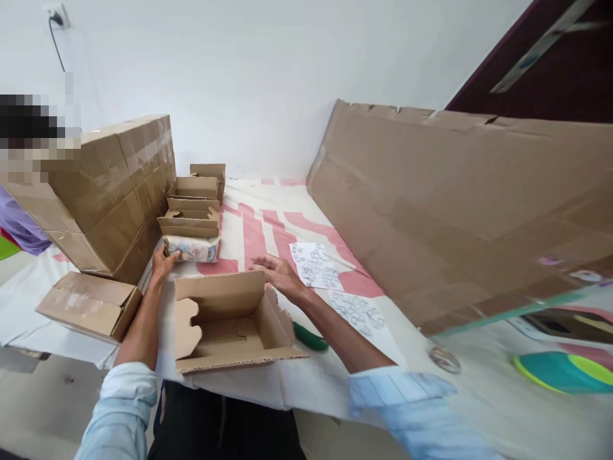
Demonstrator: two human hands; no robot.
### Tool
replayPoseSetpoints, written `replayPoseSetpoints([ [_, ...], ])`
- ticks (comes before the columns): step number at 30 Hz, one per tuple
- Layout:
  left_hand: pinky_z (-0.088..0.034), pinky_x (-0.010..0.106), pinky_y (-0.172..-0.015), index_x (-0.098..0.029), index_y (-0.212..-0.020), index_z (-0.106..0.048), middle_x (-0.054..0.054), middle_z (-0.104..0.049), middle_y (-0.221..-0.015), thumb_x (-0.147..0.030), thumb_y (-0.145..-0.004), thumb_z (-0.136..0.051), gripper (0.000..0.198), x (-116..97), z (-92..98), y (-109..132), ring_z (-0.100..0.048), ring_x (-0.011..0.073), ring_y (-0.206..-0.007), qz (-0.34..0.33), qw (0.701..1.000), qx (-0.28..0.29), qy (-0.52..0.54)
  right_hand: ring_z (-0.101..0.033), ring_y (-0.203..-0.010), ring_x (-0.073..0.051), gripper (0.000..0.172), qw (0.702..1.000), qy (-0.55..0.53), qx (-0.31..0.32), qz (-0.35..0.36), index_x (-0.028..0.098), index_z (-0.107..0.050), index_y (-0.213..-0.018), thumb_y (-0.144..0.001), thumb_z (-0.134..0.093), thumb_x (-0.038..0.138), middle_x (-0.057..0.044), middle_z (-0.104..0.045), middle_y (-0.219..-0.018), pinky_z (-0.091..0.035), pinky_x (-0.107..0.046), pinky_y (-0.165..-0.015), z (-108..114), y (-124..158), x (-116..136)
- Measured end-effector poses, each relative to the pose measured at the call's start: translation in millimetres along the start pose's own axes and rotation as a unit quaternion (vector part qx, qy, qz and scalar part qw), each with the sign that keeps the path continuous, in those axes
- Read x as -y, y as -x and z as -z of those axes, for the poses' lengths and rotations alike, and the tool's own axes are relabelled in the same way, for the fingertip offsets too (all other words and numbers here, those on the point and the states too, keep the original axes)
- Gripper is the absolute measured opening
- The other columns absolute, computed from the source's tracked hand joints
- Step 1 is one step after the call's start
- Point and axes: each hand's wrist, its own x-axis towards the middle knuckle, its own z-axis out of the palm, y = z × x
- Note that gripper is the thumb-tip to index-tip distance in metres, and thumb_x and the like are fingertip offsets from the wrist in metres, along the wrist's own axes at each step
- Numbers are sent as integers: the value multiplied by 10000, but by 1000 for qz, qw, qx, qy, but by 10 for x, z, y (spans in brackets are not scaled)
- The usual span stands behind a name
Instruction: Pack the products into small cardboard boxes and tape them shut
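An open cardboard box (239, 319) with raised flaps stands in front of me at the table's near edge. Beyond it, my left hand (165, 263) grips the left end of a printed packet (197, 249), pale with coloured pictures, its thumb on the near side. The packet lies close to a row of smaller open boxes. My right hand (280, 275) hovers by the open box's far right corner, fingers stretched out, holding nothing. Under my right forearm, a dark green object (310, 337) shows partly behind the box; its kind is unclear.
Large taped cartons (129, 185) form a wall at left, with a closed box (89, 305) nearby and a partly seen person behind. A tall cardboard panel (454, 211) borders the right. Drawn paper sheets (316, 265), a tape roll (445, 360) and a teal item (562, 372) lie about.
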Motion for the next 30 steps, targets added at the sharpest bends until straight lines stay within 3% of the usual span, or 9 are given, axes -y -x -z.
replayPoseSetpoints([
  [3,-546,528,-1036,-161,-1185,-694,184,-722,-1200,-347,-675,-896,579,120,6,99,-648,425,-1263,-24,995,-51,-84,-736,-942,-255,497,998,69,-6,12,199,-744,-1106,-840,-743,619,-108,-796,-1082,-602,-379,-781,147,354,-61],
  [5,-489,566,-1119,-181,-1271,-662,208,-655,-1343,-290,-748,-838,563,195,-3,228,-560,436,-1388,-52,988,-62,-132,-727,-932,-246,447,990,138,-10,34,207,-743,-1114,-910,-669,597,-104,-791,-1088,-604,-383,-801,260,635,-159],
  [9,-503,463,-1099,-220,-1218,-720,142,-693,-1243,-226,-839,-743,380,259,-133,427,-635,352,-1256,-128,971,25,-200,-730,-943,-269,384,955,285,-50,69,248,-730,-1159,-964,-622,560,-115,-780,-1134,-620,-403,-785,443,1158,-504],
  [13,-507,428,-1051,-247,-1371,-706,129,-691,-1233,-241,-859,-742,513,195,-357,417,-652,362,-1216,-167,947,93,-258,-729,-1039,-307,300,899,391,-83,180,264,-709,-1193,-1025,-586,480,-118,-768,-1137,-626,-467,-873,456,1472,-923],
  [17,-499,500,-1047,-250,-1464,-646,182,-641,-1319,-258,-899,-724,570,86,-517,315,-616,435,-1278,-159,931,95,-314,-705,-1074,-317,267,845,445,-155,252,256,-685,-1254,-1059,-528,349,-133,-748,-1182,-597,-495,-909,340,1561,-1204],
  [22,-489,485,-1058,-239,-1522,-595,193,-620,-1350,-290,-972,-659,556,0,-606,207,-592,424,-1306,-153,916,94,-357,-689,-1052,-310,265,809,481,-212,265,244,-679,-1239,-1053,-492,223,-132,-740,-1164,-546,-469,-878,233,1543,-1299],
  [25,-480,485,-1061,-250,-1526,-587,192,-628,-1361,-305,-996,-632,536,-36,-671,127,-592,415,-1299,-149,912,93,-370,-683,-1047,-304,248,800,491,-215,270,236,-676,-1229,-1060,-494,224,-134,-740,-1161,-525,-452,-861,222,1537,-1297],
  [30,-433,565,-1097,-242,-1600,-522,224,-630,-1404,-299,-995,-601,613,-81,-848,-48,-574,442,-1315,-139,912,101,-373,-686,-1054,-304,240,810,481,-221,252,252,-697,-1227,-1066,-520,272,-128,-746,-1157,-514,-454,-873,220,1541,-1293],
])
